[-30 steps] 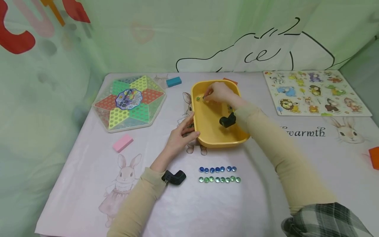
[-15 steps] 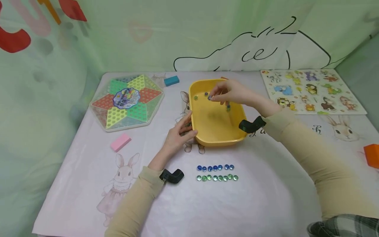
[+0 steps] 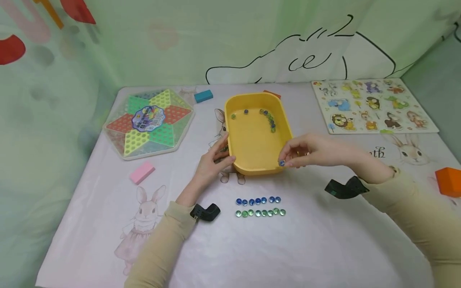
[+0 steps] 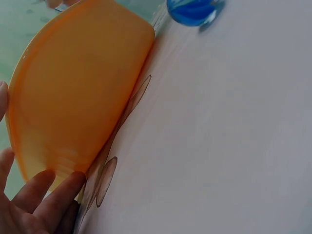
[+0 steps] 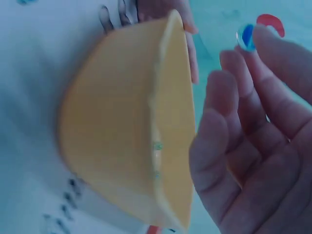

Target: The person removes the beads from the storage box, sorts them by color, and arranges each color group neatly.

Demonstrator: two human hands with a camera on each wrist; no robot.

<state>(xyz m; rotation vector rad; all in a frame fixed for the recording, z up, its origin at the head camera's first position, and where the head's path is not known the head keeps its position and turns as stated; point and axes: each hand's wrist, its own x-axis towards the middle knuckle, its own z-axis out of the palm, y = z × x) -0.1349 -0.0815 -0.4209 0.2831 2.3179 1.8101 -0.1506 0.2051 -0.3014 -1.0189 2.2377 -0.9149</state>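
My right hand [image 3: 311, 151] pinches a blue glass marble [image 3: 281, 163] between thumb and forefinger, just over the near right corner of a yellow plastic basin [image 3: 255, 152]. In the right wrist view the marble [image 5: 247, 37] shows at the fingertips, above the rim. My left hand [image 3: 210, 162] rests against the basin's left side, its extended fingers [image 4: 61, 197] touching the outer wall. Inside the basin lie a green marble [image 3: 233, 116], a blue marble [image 3: 246, 111] and a curved line of several marbles [image 3: 271, 121] at the right. In front are a row of blue marbles [image 3: 257, 201] and a row of green marbles [image 3: 257, 213].
A hexagonal Chinese checkers board [image 3: 149, 124] lies at the left, with a pink block [image 3: 142, 173] before it. A blue block [image 3: 203, 96] and a partly hidden orange-red block [image 3: 272, 94] lie at the back. An animal puzzle board [image 3: 374, 106] and an orange block [image 3: 448, 182] are at the right.
My right hand has lifted a blue marble from inside the basin and carried it toward me, over the near right corner. My left hand has stayed at the basin's side.
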